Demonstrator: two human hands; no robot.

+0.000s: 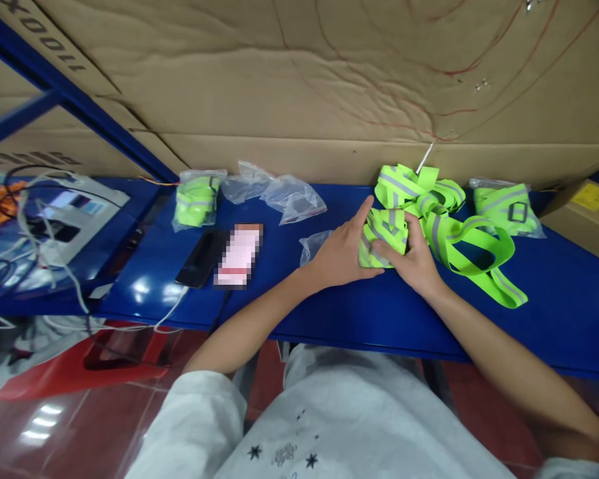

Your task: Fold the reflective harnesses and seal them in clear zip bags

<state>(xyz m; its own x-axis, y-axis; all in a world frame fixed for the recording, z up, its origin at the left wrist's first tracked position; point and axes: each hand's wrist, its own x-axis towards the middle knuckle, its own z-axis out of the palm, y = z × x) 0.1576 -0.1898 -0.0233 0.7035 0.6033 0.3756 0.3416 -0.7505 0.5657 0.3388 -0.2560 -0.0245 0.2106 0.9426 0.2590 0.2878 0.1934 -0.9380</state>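
A folded bundle of neon-yellow reflective strap (385,229) with grey stripes is held between my two hands above the blue table. My left hand (340,254) cups its left side, the thumb stretched upward and the fingers along the lower edge. On the other side, my right hand (420,265) grips the bundle, its thumb pressed on the front face. Loose reflective straps (444,229) lie in loops just behind and to the right of my right hand. A clear plastic bag (312,246) lies partly hidden behind my left hand.
Bagged straps stand at the left (197,201) and right (506,207). Empty zip bags (284,193) lie at the back. Two phones, one black (199,259) and one with a blurred screen (238,256), lie left. A cardboard box (584,216) sits far right; cables (74,279) trail left.
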